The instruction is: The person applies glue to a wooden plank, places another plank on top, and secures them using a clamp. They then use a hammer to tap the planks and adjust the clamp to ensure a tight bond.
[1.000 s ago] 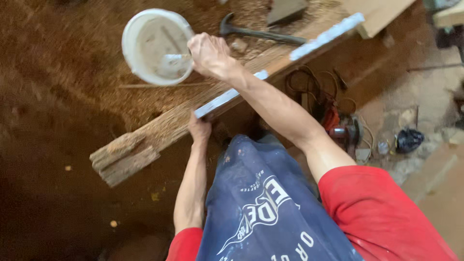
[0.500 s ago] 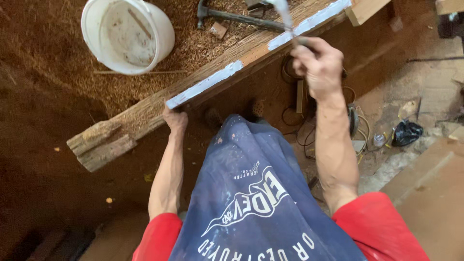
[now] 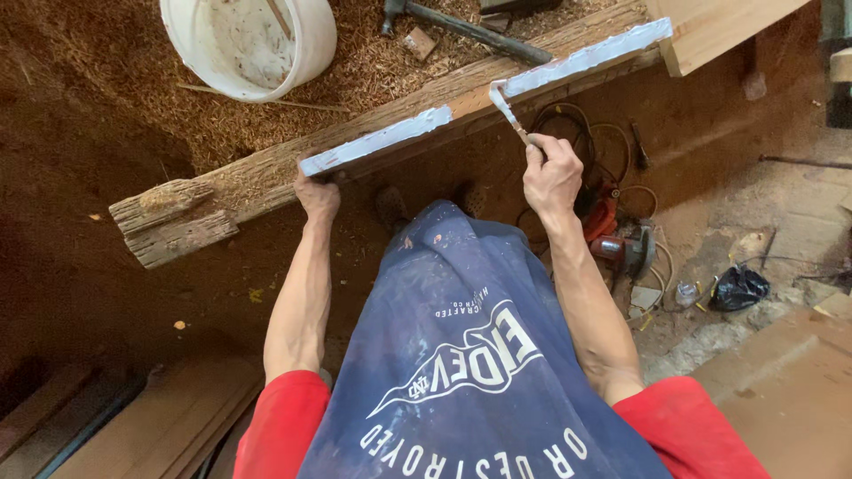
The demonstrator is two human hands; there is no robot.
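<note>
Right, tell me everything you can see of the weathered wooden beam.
The weathered wooden beam is long, grey-brown and rough, lying slantwise above sawdust-strewn ground. Its near end is split and chipped. Pale grey paste coats its front edge in two stretches with a bare gap between. The left hand grips that edge from below; the right hand holds a metal tool whose tip meets the paste. A hammer lies behind it.

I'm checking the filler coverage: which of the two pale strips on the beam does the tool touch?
The right strip; the tool in the right hand meets its left end.
</note>
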